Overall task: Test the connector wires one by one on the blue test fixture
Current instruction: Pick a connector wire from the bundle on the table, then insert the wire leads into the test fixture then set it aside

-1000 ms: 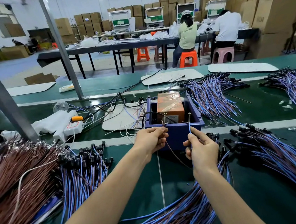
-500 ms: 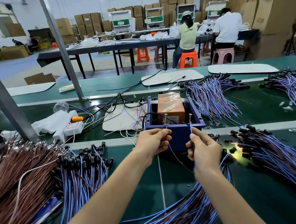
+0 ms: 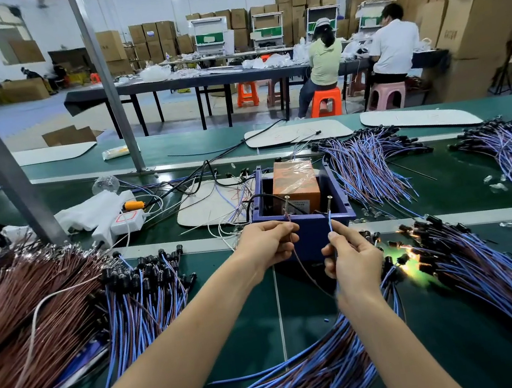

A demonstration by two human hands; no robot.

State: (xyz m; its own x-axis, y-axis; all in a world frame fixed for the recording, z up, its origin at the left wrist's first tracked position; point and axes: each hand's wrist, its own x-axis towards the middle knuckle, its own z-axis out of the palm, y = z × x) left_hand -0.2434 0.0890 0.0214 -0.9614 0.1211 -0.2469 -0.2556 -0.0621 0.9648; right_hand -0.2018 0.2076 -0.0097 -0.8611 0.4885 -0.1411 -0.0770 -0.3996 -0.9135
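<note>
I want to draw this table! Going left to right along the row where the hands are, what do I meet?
Brown wire pile → blue wires with black plugs → left hand, pinching a thin brown wire → right hand, pinching a blue wire → glowing plugs → big blue wire heap.

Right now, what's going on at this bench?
A person is testing one wire pair at the blue fixture. The left hand pinches the brown wire up at the left pin. The right hand pinches the blue wire up at the right pin. A light glows among the connectors right of the hands, so this piece seems to be lit. Wire bundles lie all around on the bench.
</note>
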